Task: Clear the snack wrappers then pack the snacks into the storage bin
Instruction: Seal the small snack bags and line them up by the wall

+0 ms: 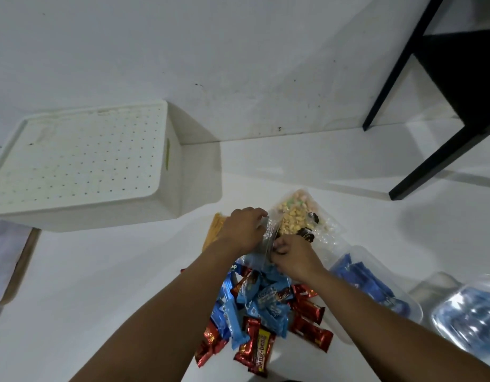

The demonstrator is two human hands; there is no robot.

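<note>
Both hands pinch the near edge of a clear snack bag [296, 216] mid-surface: left hand [245, 228] curled on its left side, right hand [292, 257] on its right. Wrapped snack pile [265, 307] just nearer. White storage bin [81, 166] upside down, at far left by the wall.

We see a white bin [100, 166] dotted with small holes, red bars [307, 310] and blue packets [265, 301] in a heap, a clear bag [299, 216] of yellow puffs, and black chair legs [420, 172].
</note>
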